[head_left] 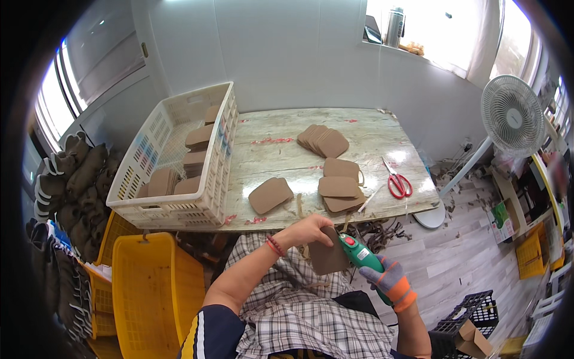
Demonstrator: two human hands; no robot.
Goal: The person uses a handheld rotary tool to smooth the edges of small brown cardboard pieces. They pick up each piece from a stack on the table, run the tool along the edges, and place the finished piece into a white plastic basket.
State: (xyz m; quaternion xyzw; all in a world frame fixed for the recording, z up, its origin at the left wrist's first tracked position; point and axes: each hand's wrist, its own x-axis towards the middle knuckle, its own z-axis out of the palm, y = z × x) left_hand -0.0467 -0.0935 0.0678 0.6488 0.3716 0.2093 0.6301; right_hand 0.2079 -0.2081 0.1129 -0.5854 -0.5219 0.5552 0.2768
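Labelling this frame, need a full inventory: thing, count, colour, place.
table: one, pale marbled, centre
white crate: one, table's left end, holds brown pieces
brown pieces: several loose and stacked, on table
scissors: one, red handles, table's right side
yellow crate: one, floor, lower left
fan: one, white, right
flask: one, metal, window sill
black crate: one, floor, lower right
held brown piece: one, in left hand's grip
green tool: one, in right hand's grip
left hand: bare
right hand: grey and orange glove
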